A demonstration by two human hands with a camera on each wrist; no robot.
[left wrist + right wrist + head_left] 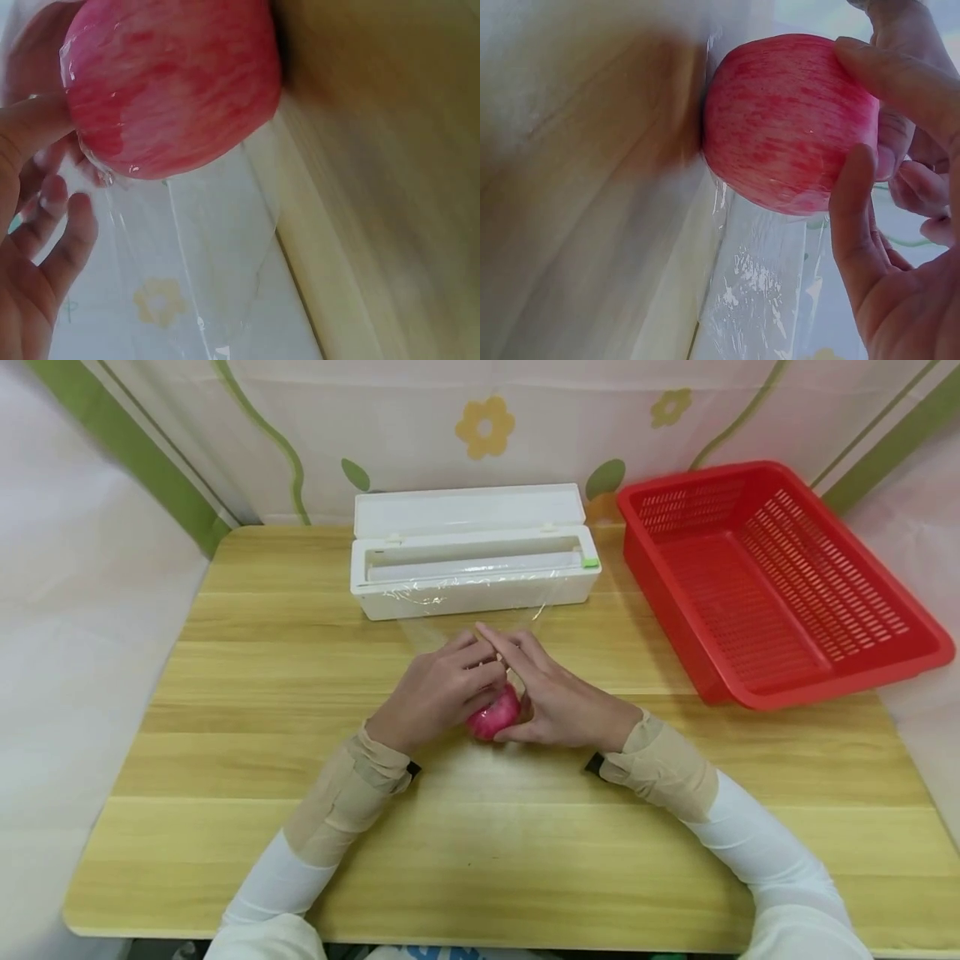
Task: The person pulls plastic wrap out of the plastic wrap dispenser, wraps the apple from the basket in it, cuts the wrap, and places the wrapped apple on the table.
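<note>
1. Apple (495,717) sits on the tabletop (480,860), in the middle, between the two hands. It is red and pink, and clear wrap (480,610) is stretched over it.
2. The left hand (438,693) curls over the apple from one side. Its grip is closed on the apple and the wrap.
3. The right hand (555,702) curls over the apple from the other side. Its fingers (855,195) press on the fruit, so its grip is closed on the apple too.
4. The wrap runs from the apple back to the white box (474,564) behind the hands. The box lid is open, and the sheet looks like it is not cut off yet.
5. The wrap is thin and sticky. It could fold onto itself and bunch up if the hands pull it unevenly.
6. The wrap could tear if it is tugged hard while the sheet is joined to the roll.
7. The apple is round. It could roll or slip out if one hand lets go.
8. The red basket (780,577) stands off to the right, well apart from the hands.
9. No brand, label or writing can be read on the box, the basket or the apple.
</note>
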